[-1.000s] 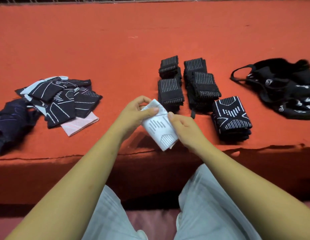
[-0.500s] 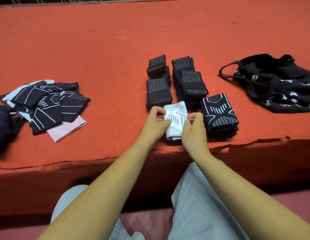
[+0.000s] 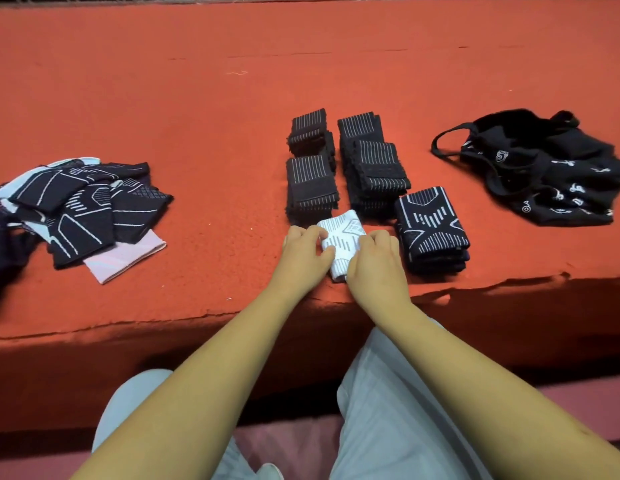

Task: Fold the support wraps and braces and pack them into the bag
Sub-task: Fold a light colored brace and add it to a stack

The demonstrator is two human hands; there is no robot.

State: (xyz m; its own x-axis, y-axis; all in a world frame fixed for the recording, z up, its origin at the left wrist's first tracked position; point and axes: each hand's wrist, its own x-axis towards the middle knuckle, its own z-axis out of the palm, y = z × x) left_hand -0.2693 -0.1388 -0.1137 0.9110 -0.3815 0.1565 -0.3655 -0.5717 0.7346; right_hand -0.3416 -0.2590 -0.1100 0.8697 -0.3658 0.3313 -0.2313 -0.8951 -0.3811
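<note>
Head view: a table covered in red felt (image 3: 232, 116) runs across the frame, its front edge just ahead of the person's knees in light grey trousers (image 3: 388, 410). Near that edge, at the middle, lies a folded white knit brace (image 3: 341, 244) marked with grey lines, resting on the felt. The left hand (image 3: 303, 252) takes its left side and the right hand (image 3: 376, 263) its right side. Each grip is closed on the cloth, with fingers curled over the top and the left thumb pressing on the fold.

Just beside the right hand stands a neat stack of black braces with white patterns (image 3: 431, 230). Behind the white one, touching or nearly touching its far edge, are the stacks of black wraps with thin white stripes (image 3: 312, 183), with a taller double stack (image 3: 374, 164) to their right.

Well apart on the right lies a limp black fabric bag with small white prints (image 3: 544, 168), its strap looping out toward the wraps. Far to the left sits a loose pile of unfolded black and white braces (image 3: 83, 206), with a pale pink brace (image 3: 124, 256) sticking out beneath its near side.
</note>
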